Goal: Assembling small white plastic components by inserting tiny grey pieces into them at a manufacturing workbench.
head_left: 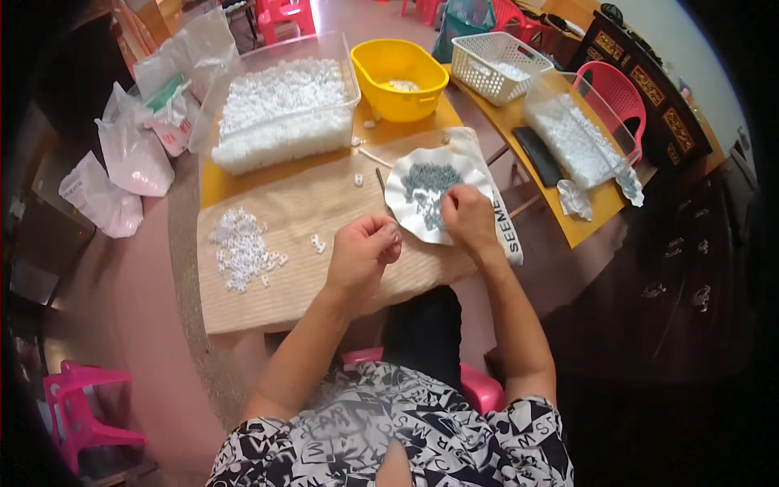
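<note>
My left hand is closed over the front part of the cloth, thumb and fingers pressed together around something too small to make out. Over the right side of a white wavy-edged dish, my right hand is closed too, its fingertips down among small grey pieces. Whatever those fingertips grip is hidden. Small white plastic pieces lie heaped on the beige ribbed cloth to the left. A few more white pieces lie apart, left of my left hand.
Behind the cloth stand a clear bin full of white pieces and a yellow tub. A thin stick lies by the dish. On the right-hand table are a white basket, another clear bin and a black case. White bags stand left.
</note>
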### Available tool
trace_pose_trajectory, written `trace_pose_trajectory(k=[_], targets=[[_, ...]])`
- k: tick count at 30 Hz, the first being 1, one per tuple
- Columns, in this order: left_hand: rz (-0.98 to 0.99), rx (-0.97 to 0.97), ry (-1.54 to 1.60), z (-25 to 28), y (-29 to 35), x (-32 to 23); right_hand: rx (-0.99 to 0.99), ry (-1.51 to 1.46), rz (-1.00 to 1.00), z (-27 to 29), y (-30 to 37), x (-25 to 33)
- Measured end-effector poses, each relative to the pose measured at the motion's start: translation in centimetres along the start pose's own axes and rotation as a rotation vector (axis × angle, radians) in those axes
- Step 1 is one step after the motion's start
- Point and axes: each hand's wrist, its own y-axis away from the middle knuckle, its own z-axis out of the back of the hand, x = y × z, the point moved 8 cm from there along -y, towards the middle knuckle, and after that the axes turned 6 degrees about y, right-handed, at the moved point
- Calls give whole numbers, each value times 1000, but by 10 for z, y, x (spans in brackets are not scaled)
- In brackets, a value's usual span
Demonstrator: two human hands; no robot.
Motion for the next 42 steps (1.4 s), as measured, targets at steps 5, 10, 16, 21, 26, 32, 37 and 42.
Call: trace_pose_trajectory(k=[5, 10, 16, 21, 26, 32, 37, 42], targets=[[34, -17, 85, 3, 21, -9, 53, 62, 162, 11, 2, 41], [-4, -20, 82, 2, 50, -22, 532, -1078, -152, 6, 43, 112], [-33, -80, 98, 17, 77, -35, 545, -1137, -93, -4, 53, 140], [-7, -82, 115, 38, 97, -34, 520, -938, 38, -9, 61, 163], [-37, -116, 91, 48, 104, -42, 374, -899, -87, -18, 71, 156], [-82, -72, 113, 48, 103, -54, 449, -1065, -272, -12, 75, 160], [-193, -87, 109, 49, 106, -65, 430, -1095, -280, -11, 81, 168], [-171, -68, 120, 52, 105, -59, 427, -1091, -306, -14, 83, 168]])
